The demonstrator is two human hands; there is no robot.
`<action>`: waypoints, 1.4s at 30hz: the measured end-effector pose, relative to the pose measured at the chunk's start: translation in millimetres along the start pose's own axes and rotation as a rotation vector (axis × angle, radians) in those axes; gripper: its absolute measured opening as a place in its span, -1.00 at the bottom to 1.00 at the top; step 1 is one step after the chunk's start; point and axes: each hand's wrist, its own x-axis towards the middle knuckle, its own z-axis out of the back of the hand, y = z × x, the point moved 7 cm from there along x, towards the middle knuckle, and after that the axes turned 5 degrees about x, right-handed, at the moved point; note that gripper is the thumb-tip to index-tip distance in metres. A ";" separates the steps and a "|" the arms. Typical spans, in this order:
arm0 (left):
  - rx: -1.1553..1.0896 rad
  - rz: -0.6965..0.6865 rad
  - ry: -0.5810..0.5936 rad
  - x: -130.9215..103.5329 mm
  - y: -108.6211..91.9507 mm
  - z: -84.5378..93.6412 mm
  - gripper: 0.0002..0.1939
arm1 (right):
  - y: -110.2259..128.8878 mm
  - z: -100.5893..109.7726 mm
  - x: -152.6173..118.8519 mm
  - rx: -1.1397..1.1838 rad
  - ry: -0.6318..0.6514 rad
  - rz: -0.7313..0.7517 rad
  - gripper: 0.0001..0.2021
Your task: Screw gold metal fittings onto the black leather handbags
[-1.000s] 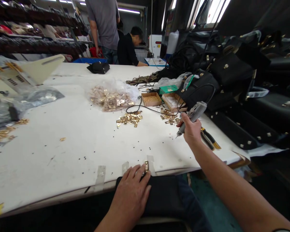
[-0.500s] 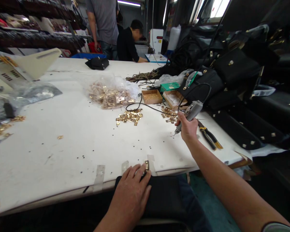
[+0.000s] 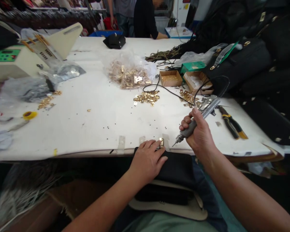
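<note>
My right hand (image 3: 200,133) is wrapped round a grey corded electric screwdriver (image 3: 210,104). Its thin bit points down and left, just above the table's front edge. My left hand (image 3: 147,161) lies flat with fingers stretched over a black bag (image 3: 177,164) on my lap, whose top rests against the table edge. At its fingertips a small gold metal plate (image 3: 161,142) sits on the bag's edge, partly hidden by the fingers. The bit is right of the plate and apart from it.
Piles of gold plates (image 3: 147,97), a plastic bag of fittings (image 3: 130,75) and cardboard boxes (image 3: 170,79) stand farther back. Pliers (image 3: 233,124) lie at right beside stacked black bags (image 3: 246,71). A machine (image 3: 12,64) stands at left. Two people are beyond the table.
My right hand has brought the screwdriver nearer to the gold plate and the table's front edge. My left hand stays on the bag. The view has tilted down and turned left.
</note>
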 end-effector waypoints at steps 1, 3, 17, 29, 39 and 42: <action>-0.005 0.000 0.000 0.0 -0.1 0.0 -0.67 | -7.6 -1.4 -6.4 0.004 -0.003 -0.021 -0.53; -0.011 0.001 -0.001 -0.1 0.3 -0.6 -0.66 | -19.2 -3.4 -15.2 0.007 -0.014 -0.044 -0.53; 0.028 -0.011 -0.004 -0.2 1.2 -1.1 -0.73 | -43.0 -9.2 -25.9 0.013 -0.044 -0.067 -0.53; 0.035 -0.007 -0.003 0.0 0.5 -1.6 -0.73 | -41.9 -9.1 -25.7 0.011 -0.035 -0.050 -0.54; 0.045 -0.012 0.001 -0.8 0.4 -2.0 -0.72 | -37.1 -13.3 -31.8 -0.027 -0.004 -0.008 -0.55; 0.045 -0.010 -0.005 -0.5 0.8 -2.2 -0.73 | -37.5 -15.1 -33.0 -0.029 0.008 -0.003 -0.55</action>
